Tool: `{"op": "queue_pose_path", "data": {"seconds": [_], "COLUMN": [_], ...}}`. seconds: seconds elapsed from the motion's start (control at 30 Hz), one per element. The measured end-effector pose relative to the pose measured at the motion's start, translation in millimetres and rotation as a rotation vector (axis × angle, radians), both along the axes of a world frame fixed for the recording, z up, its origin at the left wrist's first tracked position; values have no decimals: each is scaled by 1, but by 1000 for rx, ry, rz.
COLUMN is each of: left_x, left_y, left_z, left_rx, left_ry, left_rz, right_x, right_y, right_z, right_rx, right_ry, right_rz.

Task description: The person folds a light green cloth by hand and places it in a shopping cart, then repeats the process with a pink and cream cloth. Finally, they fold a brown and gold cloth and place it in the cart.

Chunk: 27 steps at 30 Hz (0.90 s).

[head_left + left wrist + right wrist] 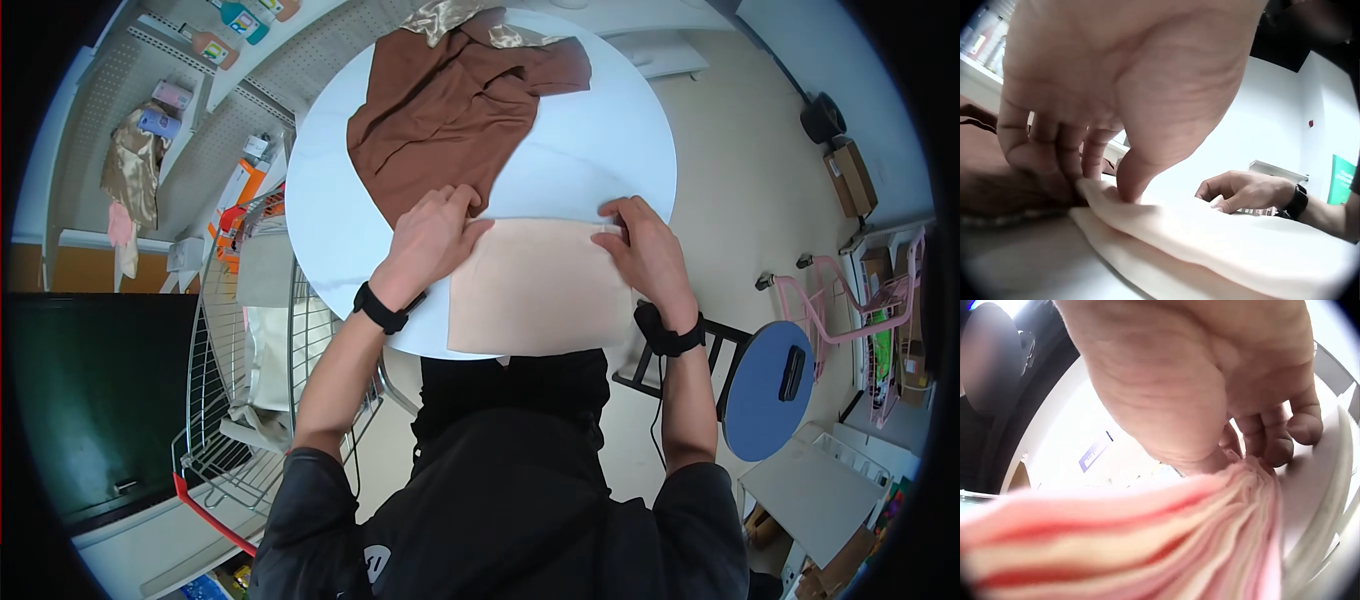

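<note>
While both hands are at its far edge, the folded pale cloth (540,295) lies at 6 o'clock on the round white desk (610,130), its near edge reaching the rim closest to the person. Taking the cloth as the dial, the left hand (432,238) is at about 11 o'clock, its thumb and fingertips pinching the edge; the left wrist view shows separate layers below the grip. The right hand (648,250) is at about 1 o'clock, thumb and forefinger closed on the gathered layers, the other fingers bent beside them. In the right wrist view those layers appear as a thick stack in pink, cream and red tones.

A brown garment (440,115) spreads over the desk from about 9 to 1 o'clock, its narrow lower end reaching the left hand's fingers; whether they touch it, I cannot tell. Shiny beige fabric (440,18) shows at 12 o'clock, against the garment's far end.

Around the desk, a wire shopping cart (292,335) holding pale fabric stands at 8 o'clock, a blue round seat (755,410) with a black object (793,373) on it at 4 o'clock, and bottles (240,22) on a shelf at 10 o'clock.
</note>
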<state>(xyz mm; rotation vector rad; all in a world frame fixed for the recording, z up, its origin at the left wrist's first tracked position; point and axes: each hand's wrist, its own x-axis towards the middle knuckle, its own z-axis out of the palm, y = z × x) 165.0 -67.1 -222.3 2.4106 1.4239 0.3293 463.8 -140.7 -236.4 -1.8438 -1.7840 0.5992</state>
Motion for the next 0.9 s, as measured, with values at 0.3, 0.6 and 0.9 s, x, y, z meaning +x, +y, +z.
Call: {"op": "queue_pose_path", "data": {"seconds": [0.3, 0.6, 0.9], "left_x": [-13, -13, -26], "left_y": [4, -1, -8], "left_z": [-9, 4, -14], "left_rx": [-142, -465, -670], "left_ry": [-74, -248, -586], "left_rz": [-186, -18, 91], "right_x": [7, 12, 17], "right_y": [-7, 4, 9], "right_z": [-1, -11, -17], "right_rx": [42, -18, -93], "right_ry": [203, 285, 359], "right_rz": [60, -34, 2]}}
